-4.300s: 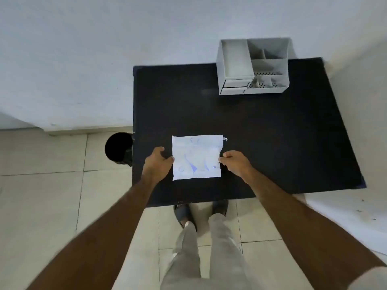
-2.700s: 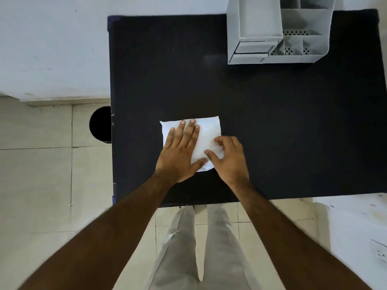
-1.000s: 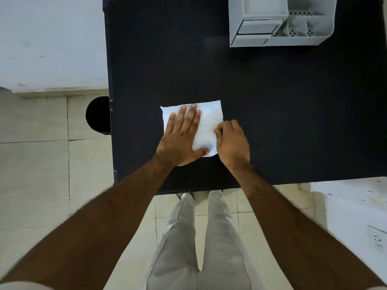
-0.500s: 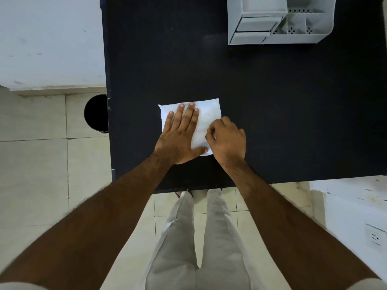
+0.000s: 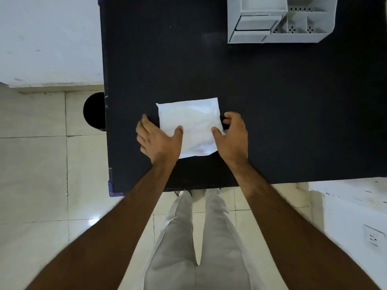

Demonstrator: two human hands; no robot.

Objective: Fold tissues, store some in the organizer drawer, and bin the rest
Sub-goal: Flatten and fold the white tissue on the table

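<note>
A folded white tissue (image 5: 191, 124) lies flat on the black table (image 5: 272, 111), near its front edge. My left hand (image 5: 158, 139) sits at the tissue's left edge, thumb resting on top and fingers spread beside it. My right hand (image 5: 232, 135) pinches the tissue's right edge between thumb and curled fingers. A grey desk organizer (image 5: 278, 19) stands at the far right of the table; its two small drawers (image 5: 254, 28) face me and are closed.
A round black bin (image 5: 94, 110) stands on the tiled floor against the table's left side. A white wall runs at the upper left. A white surface with a wall socket (image 5: 373, 237) is at the lower right. My legs stand below the table's front edge.
My left hand has lifted off the top of the tissue and slid to its left edge. My right hand has shifted right and now grips the right edge.
</note>
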